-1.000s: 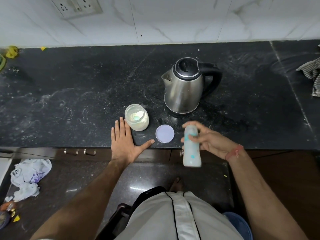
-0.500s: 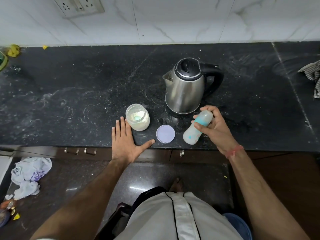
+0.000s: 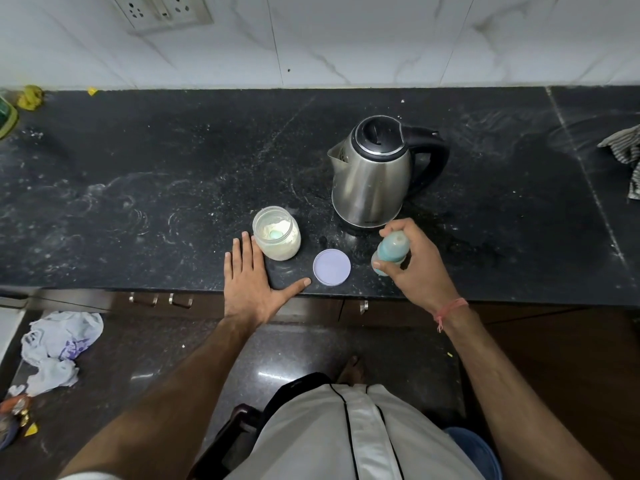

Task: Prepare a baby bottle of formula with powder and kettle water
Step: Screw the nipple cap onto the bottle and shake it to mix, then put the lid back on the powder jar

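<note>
My right hand point(image 3: 414, 268) grips a capped baby bottle point(image 3: 390, 251) with a teal collar, held nearly upright just above or on the black counter point(image 3: 138, 174), in front of the steel kettle point(image 3: 374, 174). An open glass jar of pale formula powder point(image 3: 277, 233) with a small green scoop inside stands to the left. Its lilac lid point(image 3: 331, 267) lies flat between jar and bottle. Flat on the counter's front edge rests my left hand point(image 3: 252, 278), fingers straight, fingertips beside the jar.
A striped cloth point(image 3: 627, 150) lies at the counter's far right. Yellow and green items point(image 3: 24, 102) sit at the back left. A wall socket point(image 3: 162, 12) is above. Below the counter are drawer handles point(image 3: 161, 300), and crumpled plastic bags point(image 3: 59, 344) lie on the floor.
My right hand has carried the bottle from in front of the counter edge up over the counter and turned it from tilted to nearly upright. My left hand has stayed put.
</note>
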